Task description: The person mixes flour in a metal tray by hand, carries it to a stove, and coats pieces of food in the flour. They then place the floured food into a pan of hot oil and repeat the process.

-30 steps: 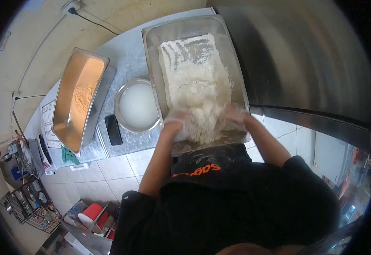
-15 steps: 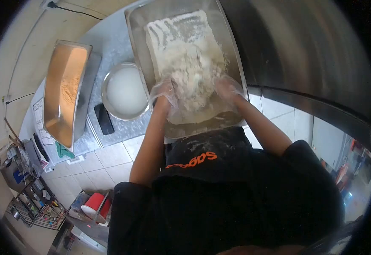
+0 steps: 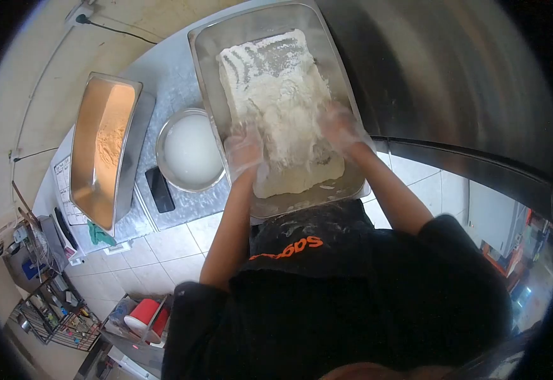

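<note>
A large steel pan (image 3: pixel 276 206) lies in front of me with a heap of white flour (image 3: pixel 282 95) in it. Both my hands wear clear plastic gloves and work inside the pan. My left hand (image 3: pixel 246 149) is at the left side of the flour heap, and my right hand (image 3: pixel 341 126) is at its right side. Motion smears the fingers of both hands, and some of them are down in the flour. Toward the far end, the flour thins out in streaks over bare metal.
Left of the pan stands a round metal bowl (image 3: pixel 191 152) with whitish contents. Further left is a deep steel container (image 3: pixel 127 171) holding orange powder (image 3: pixel 113 136). A black phone (image 3: pixel 160 190) and a green cloth (image 3: pixel 101 235) lie near the counter edge. A dark metal surface (image 3: pixel 441 69) rises at right.
The flour heap between my hands has dropped and spread into a smoother mound. My hands have shifted slightly outward, and the whole view has tilted a little.
</note>
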Demonstrator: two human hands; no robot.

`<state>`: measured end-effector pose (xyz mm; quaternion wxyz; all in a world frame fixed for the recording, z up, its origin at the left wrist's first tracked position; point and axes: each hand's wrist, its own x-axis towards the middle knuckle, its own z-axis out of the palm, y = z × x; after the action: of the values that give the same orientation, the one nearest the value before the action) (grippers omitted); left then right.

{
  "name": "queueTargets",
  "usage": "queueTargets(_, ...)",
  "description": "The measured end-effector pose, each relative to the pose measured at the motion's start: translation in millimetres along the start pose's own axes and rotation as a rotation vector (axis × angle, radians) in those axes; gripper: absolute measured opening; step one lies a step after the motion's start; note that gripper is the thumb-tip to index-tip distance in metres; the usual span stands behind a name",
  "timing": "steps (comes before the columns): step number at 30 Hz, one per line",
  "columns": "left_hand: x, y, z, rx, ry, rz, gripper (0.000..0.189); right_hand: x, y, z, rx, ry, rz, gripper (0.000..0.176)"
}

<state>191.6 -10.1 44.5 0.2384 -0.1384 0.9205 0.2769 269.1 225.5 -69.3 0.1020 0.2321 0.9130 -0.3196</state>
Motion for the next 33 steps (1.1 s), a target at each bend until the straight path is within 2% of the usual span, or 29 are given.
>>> queueTargets(3, 108.9, -48.1, 111.9, 0.432, 0.235, 0.450, 0.064, 29.1, -5.0, 73.3, 0.024, 0.019, 0.080, 0.062)
queueTargets(4, 103.4, -41.0, 116.8, 0.428, 0.243, 0.458, 0.064, 39.2, -15.5, 93.9, 0.038, 0.030, 0.124, 0.067)
queueTargets(6, 87.9, -15.6, 128.2, 0.242, 0.105, 0.311, 0.064, 66.0, -33.0, 103.3, 0.061, 0.058, 0.202, 0.077)
queueTargets(7, 86.6, -14.2, 120.5, 0.235, 0.109, 0.308, 0.064, 54.8, -50.5, 57.6, 0.129, -0.128, 0.207, 0.078)
queueTargets(9, 80.8, -0.5, 69.4, 0.375, -0.132, 0.475, 0.061, 26.8, -96.3, -46.6, 0.252, -0.508, 0.241, 0.081)
queueTargets(10, 78.4, 8.1, 36.7, 0.447, -0.256, 0.557, 0.059, 46.5, -80.5, -46.6, 0.252, -0.511, 0.241, 0.081)
queueTargets(12, 81.2, 7.5, -2.5, 0.593, -0.527, 0.717, 0.056, 107.1, -41.1, -36.5, 0.289, -0.477, 0.020, 0.085)
queueTargets(13, 117.9, -4.6, 20.4, 0.553, -0.450, 0.809, 0.047, 124.0, -52.0, -44.0, 0.104, -0.243, -0.065, 0.085)
queueTargets(14, 116.1, 16.5, 6.9, 0.373, -0.471, 0.622, 0.047, 132.8, -71.3, -50.2, -0.083, -0.007, -0.151, 0.085)
queueTargets(15, 112.3, 39.5, -8.7, 0.195, -0.477, 0.433, 0.049, 127.2, -87.0, -44.4, -0.082, -0.013, -0.148, 0.085)
queueTargets(16, 119.5, 48.6, 0.5, 0.198, -0.479, 0.430, 0.049, 115.2, -104.6, -36.9, -0.232, -0.085, -0.165, 0.086)
queueTargets(18, 130.9, 57.3, 30.3, 0.659, -0.529, 0.671, 0.085, 89.6, -104.6, -18.8, -0.436, -0.216, -0.259, 0.090)
queueTargets(19, 122.4, 23.5, 49.0, 0.414, -0.294, 0.647, 0.122, 78.0, -82.5, 3.2, -0.493, -0.276, -0.341, 0.093)
queueTargets(21, 111.4, -36.5, 99.4, 0.541, -0.325, 0.798, 0.136, 55.2, -9.3, 56.8, -0.244, -0.270, -0.403, 0.093)
queueTargets(22, 71.8, -36.4, 91.0, 0.468, -0.339, 0.647, 0.133, 50.1, 2.0, 79.4, -0.243, -0.275, -0.399, 0.093)
queueTargets(23, 41.7, -30.7, 80.5, 0.395, -0.352, 0.498, 0.129, 45.3, 12.1, 97.3, -0.340, -0.421, -0.176, 0.094)
queueTargets(24, 42.9, -35.4, 85.9, 0.396, -0.361, 0.498, 0.129, 37.6, 18.0, 104.8, -0.432, -0.565, 0.055, 0.095)
queueTargets(25, 48.4, -45.5, 95.9, 0.378, -0.641, 0.464, 0.128, 30.4, 8.4, 87.7, -0.433, -0.567, 0.062, 0.095)
queueTargets(26, 55.1, -51.8, 101.3, 0.356, -0.914, 0.424, 0.126, 25.7, -17.5, 47.9, -0.327, -0.703, 0.053, 0.098)
queueTargets(27, 64.1, -50.6, 93.2, 0.354, -0.914, 0.427, 0.126, 21.4, -41.4, 10.2, -0.220, -0.835, 0.041, 0.100)
queueTargets(29, 75.7, -44.7, 64.2, 0.421, -1.245, 0.292, 0.120, 8.5, -66.5, -44.6, -0.175, -0.797, 0.010, 0.103)
queueTargets(30, 60.4, -35.8, 49.5, 0.422, -1.243, 0.291, 0.120, 0.1, -69.7, -57.1, -0.127, -0.755, -0.021, 0.106)
queueTargets(31, 33.3, -24.5, 31.4, 0.582, -1.001, 0.381, 0.116, -13.5, -58.9, -44.9, -0.127, -0.752, -0.023, 0.106)
queueTargets(32, 10.5, -20.0, 23.9, 0.728, -0.747, 0.465, 0.113, -30.3, -37.7, -14.4, -0.386, -0.438, -0.134, 0.105)
queueTargets(33, -3.3, -27.5, 36.1, 0.728, -0.738, 0.467, 0.113, -41.4, -16.0, 16.9, -0.632, -0.109, -0.240, 0.105)
